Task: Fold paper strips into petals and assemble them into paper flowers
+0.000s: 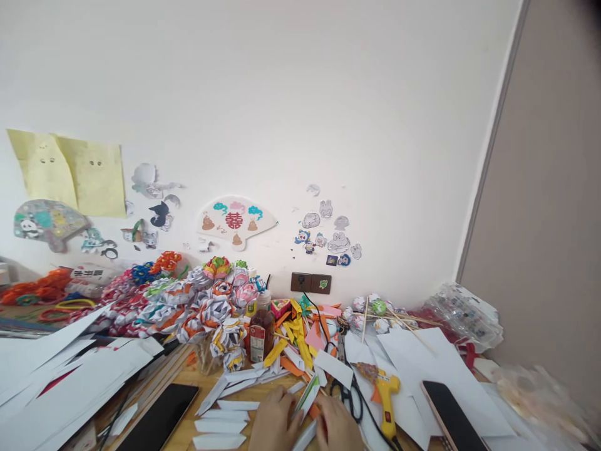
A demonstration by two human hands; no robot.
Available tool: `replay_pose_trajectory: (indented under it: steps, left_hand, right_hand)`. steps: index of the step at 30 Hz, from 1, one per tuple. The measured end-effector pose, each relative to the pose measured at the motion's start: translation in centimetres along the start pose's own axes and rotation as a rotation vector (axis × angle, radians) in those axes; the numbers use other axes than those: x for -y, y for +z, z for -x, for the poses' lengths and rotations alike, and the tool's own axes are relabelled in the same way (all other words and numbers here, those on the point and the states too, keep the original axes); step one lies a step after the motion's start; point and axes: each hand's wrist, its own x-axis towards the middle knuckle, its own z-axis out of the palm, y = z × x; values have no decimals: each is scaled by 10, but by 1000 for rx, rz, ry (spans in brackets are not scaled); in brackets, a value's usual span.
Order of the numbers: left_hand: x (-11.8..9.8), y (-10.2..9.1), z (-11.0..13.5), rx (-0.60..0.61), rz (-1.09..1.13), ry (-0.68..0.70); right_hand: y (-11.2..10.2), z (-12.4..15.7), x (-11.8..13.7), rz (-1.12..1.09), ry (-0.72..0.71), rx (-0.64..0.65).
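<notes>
At the bottom middle, my left hand [273, 423] pinches a folded white paper strip [308, 393] with green showing inside its fold. My right hand [338, 427] is closed on the strip's right side, fingertips close to those of my left. Left of my hands lie several folded white paper pieces [220, 426] in a loose column. Beyond them, yellow and orange folded strips [295, 332] are heaped. Black-handled scissors [350, 401] lie just past my right hand, partly under a white paper piece [334, 368].
A yellow glue gun [387, 404] and a phone [453, 416] are on the right, by white sheets [413, 351]. Another phone [159, 416] lies left, near stacked paper [94, 376]. A bottle [261, 332] stands before piled paper flowers [188, 300]. A wall socket [310, 283] is behind.
</notes>
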Motion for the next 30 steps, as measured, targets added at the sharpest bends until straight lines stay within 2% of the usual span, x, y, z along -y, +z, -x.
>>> replay_pose_trajectory:
  steps: [10,14,17,24,30]
  left_hand:
    - [7,4,-4,-54,111,93]
    - [12,6,0,-81,167,143]
    - [13,9,5,-94,205,168]
    - [7,8,13,-39,311,180]
    - [8,6,14,79,433,168]
  right_hand:
    - [0,-6,19,47,75,-46]
    - [1,-3,16,5,136,-125]
    - [-1,-3,18,-153,266,-214]
    - [-7,-14,27,-741,596,-253]
    - [-7,-21,28,-1058,745,-303]
